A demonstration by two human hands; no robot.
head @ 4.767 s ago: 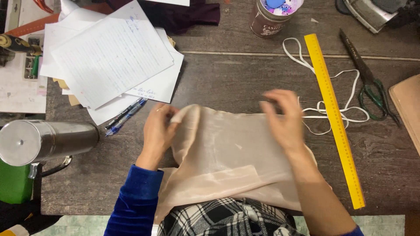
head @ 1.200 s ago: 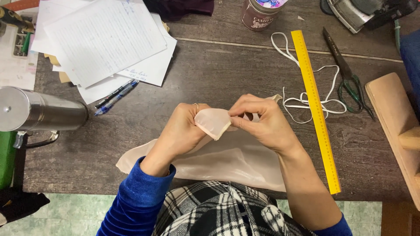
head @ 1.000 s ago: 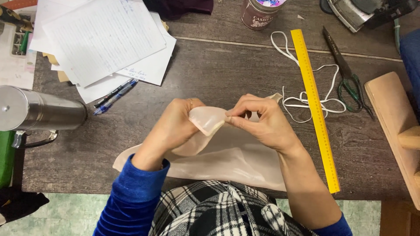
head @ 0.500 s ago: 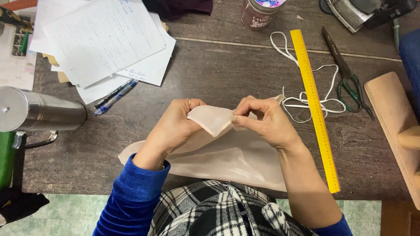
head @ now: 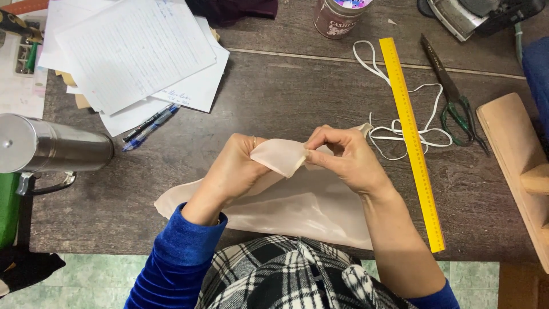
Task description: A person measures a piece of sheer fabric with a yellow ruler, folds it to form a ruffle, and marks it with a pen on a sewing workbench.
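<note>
Dark wooden counter (head: 274, 97), crowded toward its far edge: loose sheets of paper (head: 137, 51) at the far left corner, two pens (head: 150, 125) just below them, a steel flask (head: 51, 150) lying on its side at the left edge. Toward the right edge, a yellow ruler (head: 413, 143) running from far to near, a tangle of white elastic cord (head: 400, 123) touching and passing under it, green-handled scissors (head: 454, 97) just beyond, a wooden block (head: 514, 166) at the right edge. A round tin (head: 337, 14) at the far edge, an iron (head: 463, 14) near the far right corner.

Pale peach fabric (head: 303, 209) spread at the near edge, its near part hanging toward the lap, one folded corner lifted clear of the counter. Left hand (head: 237, 171) clenched on that raised fold, thumb side pressed into the cloth, a ring visible on one finger. Right hand (head: 346, 160) in a pinching grip on the same fold, fingertips (head: 311, 153) closed on its edge, both hands almost touching.

Likely trouble, judged from this: thin slippery cloth sliding between the pinching fingers and losing the fold; the hanging near part dragging the rest off the near edge; a far corner of the cloth catching the cord lying just beside it and pulling cord and ruler askew.
</note>
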